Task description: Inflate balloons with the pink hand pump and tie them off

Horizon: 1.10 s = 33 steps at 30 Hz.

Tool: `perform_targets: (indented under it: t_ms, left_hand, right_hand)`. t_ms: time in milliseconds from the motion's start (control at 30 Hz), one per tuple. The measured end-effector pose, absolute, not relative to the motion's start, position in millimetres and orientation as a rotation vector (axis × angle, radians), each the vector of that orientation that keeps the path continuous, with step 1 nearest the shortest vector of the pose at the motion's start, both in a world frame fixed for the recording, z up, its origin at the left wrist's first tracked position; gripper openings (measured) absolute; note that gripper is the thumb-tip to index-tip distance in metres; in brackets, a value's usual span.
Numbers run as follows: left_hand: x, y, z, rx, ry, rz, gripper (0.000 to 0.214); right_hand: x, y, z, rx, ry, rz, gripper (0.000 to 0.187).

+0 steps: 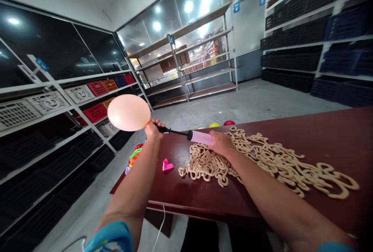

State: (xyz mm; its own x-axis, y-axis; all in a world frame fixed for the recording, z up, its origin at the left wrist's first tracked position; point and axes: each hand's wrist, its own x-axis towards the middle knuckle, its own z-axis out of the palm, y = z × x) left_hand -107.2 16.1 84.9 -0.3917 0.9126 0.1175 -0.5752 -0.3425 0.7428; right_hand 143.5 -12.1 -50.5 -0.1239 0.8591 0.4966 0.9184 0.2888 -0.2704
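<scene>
A hand balloon pump with a pink barrel and a black rod stretches between my two hands above the table. My right hand is wrapped round the pink barrel, just over a heap of long tan modelling-balloon-like strands. My left hand is closed round the black end of the pump. At that same hand sits an inflated pale peach balloon, its neck mostly hidden by the fingers. On the table below lies a limp pink balloon.
The dark red table carries the tan strands across its right side. Colourful limp balloons hang at its left edge. Beyond the far edge show a yellow balloon and a red balloon. Shelves with crates line the left; metal racks stand behind.
</scene>
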Motion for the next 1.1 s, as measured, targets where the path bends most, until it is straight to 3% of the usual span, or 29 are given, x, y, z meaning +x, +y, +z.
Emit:
perform_targets:
  t_ms: [200,633,1100]
  left_hand:
    - [-120,16,97,0.703,0.734,1.935,0.014]
    - [-34,17,33,0.603,0.722,1.784,0.016]
    - [-120,13,97,0.681,0.747,1.937,0.014]
  right_hand:
    - [145,-7,-56,-1.610,-1.970,-0.116,0.031]
    - [141,-7,-56,-1.606,-1.987,-0.133,0.033]
    - [145,-12,-50,-1.631,-1.963,-0.159,0.026]
